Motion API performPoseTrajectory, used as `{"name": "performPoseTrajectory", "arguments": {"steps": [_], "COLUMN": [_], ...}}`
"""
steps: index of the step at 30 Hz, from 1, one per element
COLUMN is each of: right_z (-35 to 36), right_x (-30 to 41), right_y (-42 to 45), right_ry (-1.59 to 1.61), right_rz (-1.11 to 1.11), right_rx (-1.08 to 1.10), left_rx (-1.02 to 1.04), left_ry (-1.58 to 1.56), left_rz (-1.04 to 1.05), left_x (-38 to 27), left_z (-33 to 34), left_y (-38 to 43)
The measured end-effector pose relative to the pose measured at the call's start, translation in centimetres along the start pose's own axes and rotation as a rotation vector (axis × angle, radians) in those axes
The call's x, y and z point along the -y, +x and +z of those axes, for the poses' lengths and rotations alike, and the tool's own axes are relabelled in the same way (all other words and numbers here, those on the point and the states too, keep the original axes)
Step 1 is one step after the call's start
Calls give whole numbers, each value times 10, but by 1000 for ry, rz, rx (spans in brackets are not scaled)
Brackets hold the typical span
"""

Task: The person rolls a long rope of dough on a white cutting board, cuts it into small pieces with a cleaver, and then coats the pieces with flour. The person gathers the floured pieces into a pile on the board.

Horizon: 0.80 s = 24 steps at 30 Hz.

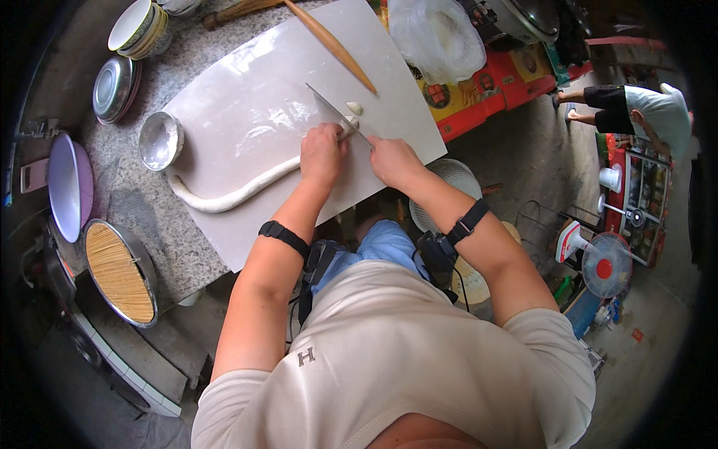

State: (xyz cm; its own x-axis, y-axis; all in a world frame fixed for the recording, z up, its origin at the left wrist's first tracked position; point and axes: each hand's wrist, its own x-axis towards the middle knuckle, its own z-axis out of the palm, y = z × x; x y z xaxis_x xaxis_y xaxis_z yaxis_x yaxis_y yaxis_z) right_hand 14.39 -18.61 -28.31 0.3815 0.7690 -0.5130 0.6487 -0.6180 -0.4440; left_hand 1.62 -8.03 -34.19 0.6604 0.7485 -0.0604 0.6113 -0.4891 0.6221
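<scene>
A long rope of white dough point(241, 197) curves across a pale, flour-dusted board point(263, 101). My left hand point(322, 150) is closed over the rope near its right end. In my right hand point(394, 161) is the handle of a knife point(331, 105), whose narrow blade lies across the dough end beside my left fingers. One small cut piece of dough point(354, 107) rests just past the blade. A tapered wooden rolling pin point(336, 47) lies farther up the board. By the board's left edge stands a metal bowl point(161, 140) with white residue inside.
Stacked bowls point(132, 28), metal dishes point(114, 88), a purple basin point(70, 188) and a basin topped with a slatted mat point(120, 272) line the speckled counter point(134, 202). A plastic bag point(437, 39) lies upper right. Another person point(628, 109) stands beyond; a fan point(606, 266) is at right.
</scene>
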Motion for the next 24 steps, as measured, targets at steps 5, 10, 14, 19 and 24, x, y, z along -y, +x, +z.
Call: {"name": "performPoseTrajectory", "arguments": {"steps": [5,10,14,19,24], "right_z": [-5,-9,-1,10,6], "right_x": [2,14,18,16,24], "right_y": [-3,-10,-3,11,4], "right_ry": [80,114,54,-17,-11], "right_rz": [6,-54,-62,-98,-71], "right_rx": [-87,-72,-48,-36,-58], "left_rx": [-60,-56,-58,36,41], "left_ry": [-127,-71,-76,4,29], "left_rz": [-10,-51,-58,-139,-132], "left_x": [11,18,19,22,19], "left_z": [-9,-8,-7,-15,-21], "left_y": [4,9,10,4,-4]}}
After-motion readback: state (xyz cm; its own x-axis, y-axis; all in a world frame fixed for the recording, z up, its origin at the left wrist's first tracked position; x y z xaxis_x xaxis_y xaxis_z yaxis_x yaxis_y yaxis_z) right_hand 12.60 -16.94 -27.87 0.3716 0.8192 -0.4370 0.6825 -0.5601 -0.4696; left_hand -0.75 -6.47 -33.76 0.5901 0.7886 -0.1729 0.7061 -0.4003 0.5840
